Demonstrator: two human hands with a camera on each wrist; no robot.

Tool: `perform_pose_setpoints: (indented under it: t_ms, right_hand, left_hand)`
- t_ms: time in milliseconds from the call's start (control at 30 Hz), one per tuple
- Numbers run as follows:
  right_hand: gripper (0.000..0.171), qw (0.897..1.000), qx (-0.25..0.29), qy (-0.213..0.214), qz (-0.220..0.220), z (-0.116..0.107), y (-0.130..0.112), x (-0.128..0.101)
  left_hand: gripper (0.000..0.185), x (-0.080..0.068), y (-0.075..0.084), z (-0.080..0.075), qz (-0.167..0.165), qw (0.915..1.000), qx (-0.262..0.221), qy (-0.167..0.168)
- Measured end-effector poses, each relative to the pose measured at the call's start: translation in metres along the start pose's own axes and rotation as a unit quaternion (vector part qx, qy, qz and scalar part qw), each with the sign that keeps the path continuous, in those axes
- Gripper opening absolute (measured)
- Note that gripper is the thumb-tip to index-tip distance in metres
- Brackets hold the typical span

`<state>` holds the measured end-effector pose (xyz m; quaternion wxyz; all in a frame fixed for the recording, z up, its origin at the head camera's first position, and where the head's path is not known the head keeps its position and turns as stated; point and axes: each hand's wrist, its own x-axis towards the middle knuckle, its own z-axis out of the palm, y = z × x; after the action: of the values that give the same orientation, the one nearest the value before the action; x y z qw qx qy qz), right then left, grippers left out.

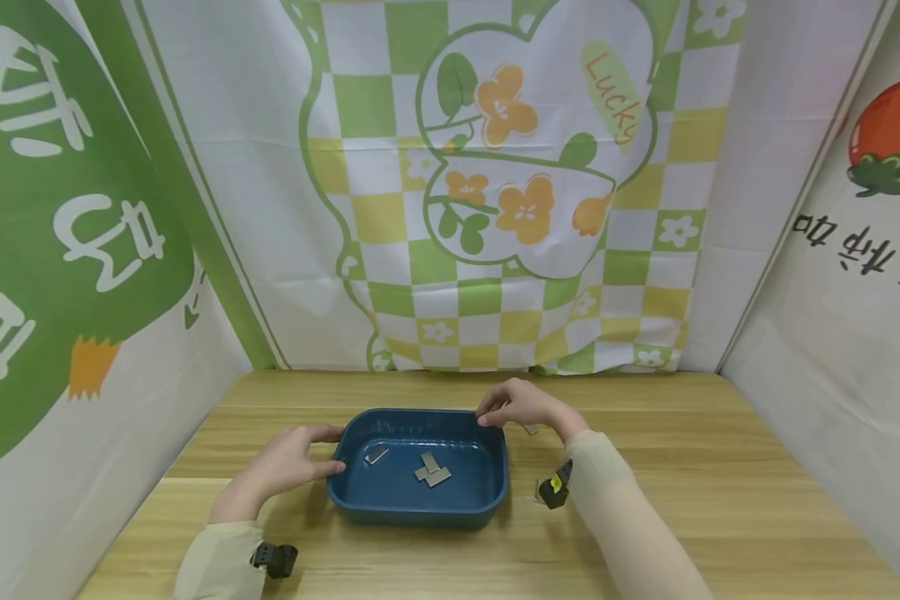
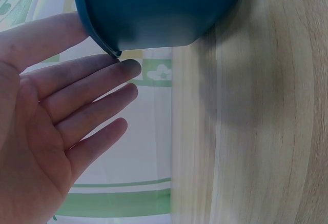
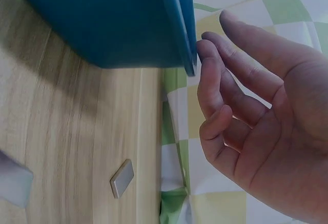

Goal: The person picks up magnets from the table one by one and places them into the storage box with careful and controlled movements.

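A dark blue rectangular basin (image 1: 420, 510) stands on the wooden table. Inside it lie a small silver rectangular metal plate (image 1: 377, 455) on the left and a cluster of three similar plates (image 1: 437, 477) near the middle. At the left rim is my left hand (image 1: 288, 461), its thumb and index finger touching the edge and the other fingers spread straight below. My right hand (image 1: 521, 404) is by the back right corner, fingertips right at the rim and fingers loosely bent. Beside the basin, under the right hand, lies another metal plate (image 3: 122, 179).
Another piece (image 1: 537, 490) lies on the table, partly hidden by the black wrist camera (image 1: 555, 487). The wooden table (image 1: 690, 500) ends at a patterned cloth (image 1: 510, 300) behind, with printed cloths on both sides.
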<state>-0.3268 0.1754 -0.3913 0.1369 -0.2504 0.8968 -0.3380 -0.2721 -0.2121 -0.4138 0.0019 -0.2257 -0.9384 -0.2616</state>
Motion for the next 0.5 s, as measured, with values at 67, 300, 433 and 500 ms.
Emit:
perform_pose_setpoints:
  t_ms: [67,300,433,500]
  right_hand:
    - [0.022,1.0,0.001,0.008,-0.003,-0.001,0.002,-0.002]
    - [0.022,1.0,-0.009,0.027,-0.009,-0.004,0.007,-0.008]
    - [0.022,0.999,-0.006,0.038,-0.004,-0.004,0.013,-0.01]
    - [0.022,0.999,-0.006,0.043,0.002,-0.004,0.016,-0.011]
  left_hand:
    - [0.054,0.0,0.0,0.0,0.001,1.0,0.002,0.0]
    - [0.054,0.0,0.0,0.0,0.002,1.0,0.001,-0.001]
    - [0.053,0.001,-0.001,0.0,0.0,1.0,0.002,0.0]
    - [0.053,0.001,-0.001,0.001,-0.001,1.0,0.003,0.001]
